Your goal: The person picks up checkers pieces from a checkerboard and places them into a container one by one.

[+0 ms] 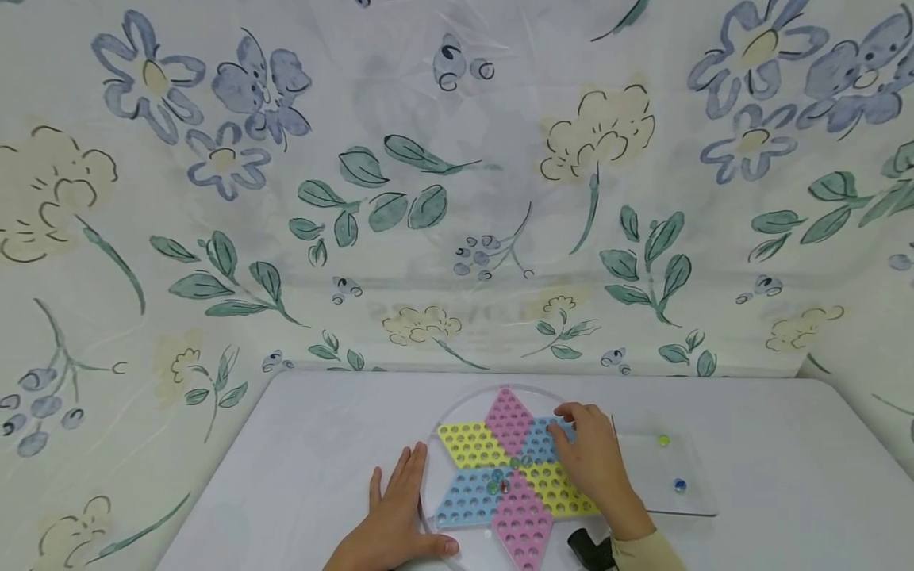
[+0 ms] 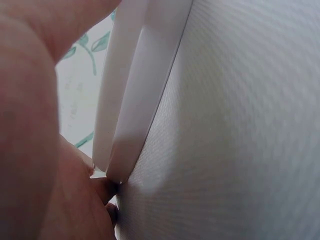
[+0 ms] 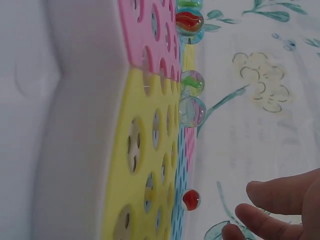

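Note:
A star-patterned Chinese checkers board (image 1: 467, 446) in pink, yellow and blue lies on the white table. Several glass marbles (image 3: 192, 111) sit in holes around its centre. My left hand (image 1: 389, 515) rests at the board's left edge, fingers extended along the rim (image 2: 137, 95) and thumb spread toward the near side. Above the right side of the board is my right hand (image 1: 591, 456), its fingers loosely bent with nothing between them. In the right wrist view, a red-and-white marble (image 3: 191, 199) sits on the blue section, a short gap from those fingertips (image 3: 257, 189).
Right of the board lies a clear tray (image 1: 703, 503) holding a yellow-green marble (image 1: 663, 440) and a blue marble (image 1: 680, 484). A black object (image 1: 591, 549) is by the right forearm, partly covered by the sleeve. Flower-printed cloth (image 1: 457, 198) hangs behind the table.

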### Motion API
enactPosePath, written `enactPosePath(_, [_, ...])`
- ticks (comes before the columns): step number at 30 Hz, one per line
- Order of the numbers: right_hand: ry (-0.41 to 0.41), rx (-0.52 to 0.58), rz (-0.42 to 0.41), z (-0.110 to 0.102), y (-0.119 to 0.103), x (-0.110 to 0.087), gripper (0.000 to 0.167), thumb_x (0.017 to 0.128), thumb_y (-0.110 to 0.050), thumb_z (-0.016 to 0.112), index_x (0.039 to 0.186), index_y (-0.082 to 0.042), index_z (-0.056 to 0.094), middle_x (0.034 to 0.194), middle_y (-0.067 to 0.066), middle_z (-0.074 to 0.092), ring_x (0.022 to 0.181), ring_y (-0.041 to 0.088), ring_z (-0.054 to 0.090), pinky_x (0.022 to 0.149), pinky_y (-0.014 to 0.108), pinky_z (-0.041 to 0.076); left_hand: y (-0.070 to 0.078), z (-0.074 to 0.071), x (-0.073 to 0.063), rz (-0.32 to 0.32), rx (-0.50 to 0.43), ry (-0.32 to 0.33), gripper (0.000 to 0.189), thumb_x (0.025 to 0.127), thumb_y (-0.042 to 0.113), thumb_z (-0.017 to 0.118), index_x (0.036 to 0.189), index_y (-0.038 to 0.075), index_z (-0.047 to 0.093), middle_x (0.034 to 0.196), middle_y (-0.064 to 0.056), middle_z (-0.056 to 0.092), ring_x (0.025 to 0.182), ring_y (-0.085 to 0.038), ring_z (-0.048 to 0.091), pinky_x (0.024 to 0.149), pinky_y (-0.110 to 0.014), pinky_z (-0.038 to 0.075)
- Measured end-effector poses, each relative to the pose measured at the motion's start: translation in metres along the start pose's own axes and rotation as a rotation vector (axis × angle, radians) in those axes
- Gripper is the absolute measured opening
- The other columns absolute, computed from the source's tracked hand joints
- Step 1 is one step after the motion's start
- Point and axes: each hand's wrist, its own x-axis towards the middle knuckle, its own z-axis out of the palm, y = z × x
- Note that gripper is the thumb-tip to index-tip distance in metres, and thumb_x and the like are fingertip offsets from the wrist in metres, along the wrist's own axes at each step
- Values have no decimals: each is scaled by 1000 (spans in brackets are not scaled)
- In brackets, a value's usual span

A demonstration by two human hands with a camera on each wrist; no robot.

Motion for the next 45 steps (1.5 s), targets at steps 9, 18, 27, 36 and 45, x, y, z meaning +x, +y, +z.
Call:
enactPosePath(9, [-65,-49,8,5,3,5,24,96,-11,67,116,1,67,108,17,62,102,33,59,86,51,52,0,1,1,5,5,-2,139,68,61,85,159,-4,4,166,-25,6,153,-42,-3,111,-68,-17])
enactPosePath(18, [-122,-55,36,12,5,8,27,96,-12,67,118,2,65,106,16,61,99,30,59,87,49,52,2,0,1,-5,1,-4,139,67,60,86,159,-5,4,166,-25,7,152,-43,-2,111,-68,-17])
enactPosePath(27, [-130,-73,59,14,7,8,29,96,-14,66,121,2,65,112,18,60,102,30,60,91,50,52,3,1,1,-8,5,0,140,66,61,86,159,-5,5,166,-25,7,152,-43,-2,111,-68,-17])
enactPosePath(36, [-125,-79,65,16,8,9,27,96,-13,66,119,2,66,112,20,59,102,31,60,92,51,52,1,1,1,-3,10,1,139,67,61,86,159,-4,4,166,-24,7,152,-43,-2,111,-68,-17])
enactPosePath(45, [-109,-76,36,17,10,9,20,95,-9,67,111,1,67,110,19,58,101,31,59,92,51,51,0,0,1,-6,18,-4,138,68,62,85,159,-5,5,166,-24,7,152,-43,-2,111,-69,-16])
